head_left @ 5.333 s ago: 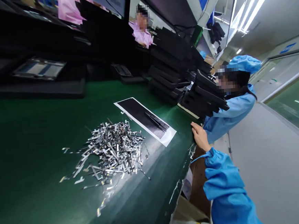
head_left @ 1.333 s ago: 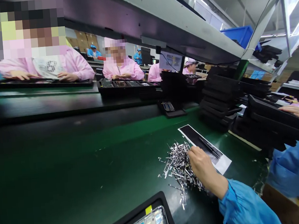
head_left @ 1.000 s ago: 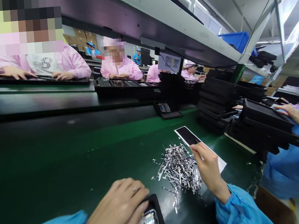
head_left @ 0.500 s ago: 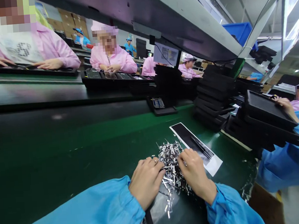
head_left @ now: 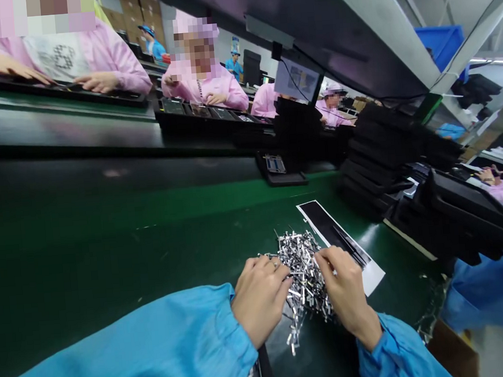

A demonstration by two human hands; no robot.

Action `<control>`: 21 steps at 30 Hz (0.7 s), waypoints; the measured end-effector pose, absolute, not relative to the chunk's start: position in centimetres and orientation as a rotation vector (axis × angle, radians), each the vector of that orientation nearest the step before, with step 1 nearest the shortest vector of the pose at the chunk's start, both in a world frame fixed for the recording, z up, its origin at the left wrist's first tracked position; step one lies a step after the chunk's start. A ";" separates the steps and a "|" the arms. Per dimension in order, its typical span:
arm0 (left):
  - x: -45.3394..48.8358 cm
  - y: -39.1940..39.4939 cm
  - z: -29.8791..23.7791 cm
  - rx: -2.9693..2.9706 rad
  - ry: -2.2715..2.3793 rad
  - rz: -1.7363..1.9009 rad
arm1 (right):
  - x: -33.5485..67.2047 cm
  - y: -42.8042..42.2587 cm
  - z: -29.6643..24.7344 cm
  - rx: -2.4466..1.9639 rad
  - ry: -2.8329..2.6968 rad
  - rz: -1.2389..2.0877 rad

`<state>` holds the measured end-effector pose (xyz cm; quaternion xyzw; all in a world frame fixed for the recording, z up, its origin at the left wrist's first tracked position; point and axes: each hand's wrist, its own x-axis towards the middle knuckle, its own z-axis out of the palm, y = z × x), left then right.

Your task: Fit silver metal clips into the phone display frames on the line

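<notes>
A loose heap of small silver and black strips [head_left: 302, 269] lies on the green work surface [head_left: 186, 240] in front of me. At the heap's left edge is my left hand [head_left: 259, 295], palm down, with its fingers curled in and the thumb touching the strips. My right hand [head_left: 345, 283] is at the right edge, thumb and forefinger drawn together; anything within either hand's fingers is hidden. Beyond the right hand, dark tweezers [head_left: 352, 247] rest on a black sheet with a white border [head_left: 375, 274].
Stacked black trays [head_left: 371, 161] stand at the right, with more trays [head_left: 466, 206] nearer the edge. A small tray holding a metal part [head_left: 274, 163] lies ahead. People in pink [head_left: 204, 85] work across the bench, under an overhead shelf [head_left: 308, 27].
The camera view has shifted, so the scene sits further right. My hands stay beside the heap. The co-worker's hand on the right-hand trays is gone from them.
</notes>
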<state>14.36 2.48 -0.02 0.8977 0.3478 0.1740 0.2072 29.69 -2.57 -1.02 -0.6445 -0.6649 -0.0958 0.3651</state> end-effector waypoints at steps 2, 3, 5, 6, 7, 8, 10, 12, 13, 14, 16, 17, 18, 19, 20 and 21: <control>14.3 2.5 0.2 2.491 0.956 0.472 | 29.9 -2.4 -1.4 -1.681 -1.701 -0.186; 14.3 2.5 0.2 2.486 0.952 0.469 | 30.0 -2.4 -1.5 -1.691 -1.698 -0.155; 14.2 2.5 0.2 2.476 0.950 0.477 | 30.1 -2.4 -1.5 -1.704 -1.678 -0.096; 14.2 2.5 0.2 2.471 0.949 0.486 | 30.1 -2.4 -1.5 -1.704 -1.657 -0.065; 14.2 2.5 0.1 2.466 0.948 0.494 | 30.0 -2.5 -1.3 -1.698 -1.628 -0.033; 14.2 2.5 0.0 2.459 0.946 0.503 | 30.0 -2.6 -1.0 -1.687 -1.593 0.004; 14.2 2.5 0.0 2.439 0.939 0.517 | 29.8 -2.8 -0.4 -1.657 -1.508 0.092; 14.2 2.5 0.0 2.407 0.936 0.530 | 29.6 -3.1 0.4 -1.624 -1.409 0.205; 14.2 2.5 0.0 2.385 0.936 0.537 | 29.5 -3.3 0.7 -1.606 -1.357 0.275; 14.2 2.5 0.1 2.358 0.934 0.543 | 29.3 -3.4 1.0 -1.583 -1.305 0.355; 14.2 2.6 0.4 2.284 0.927 0.557 | 29.0 -3.5 1.5 -1.517 -1.204 0.533; 14.1 2.6 0.6 2.237 0.920 0.566 | 28.7 -3.5 1.6 -1.475 -1.155 0.624; 14.1 2.7 0.7 2.182 0.908 0.579 | 28.5 -3.4 1.7 -1.433 -1.108 0.711; 14.0 2.8 0.9 2.124 0.890 0.595 | 28.2 -3.4 1.8 -1.393 -1.063 0.792; 13.9 2.9 1.1 2.063 0.870 0.615 | 28.0 -3.3 1.8 -1.357 -1.022 0.866; 13.8 3.1 1.3 2.002 0.849 0.638 | 27.8 -3.3 1.8 -1.326 -0.984 0.933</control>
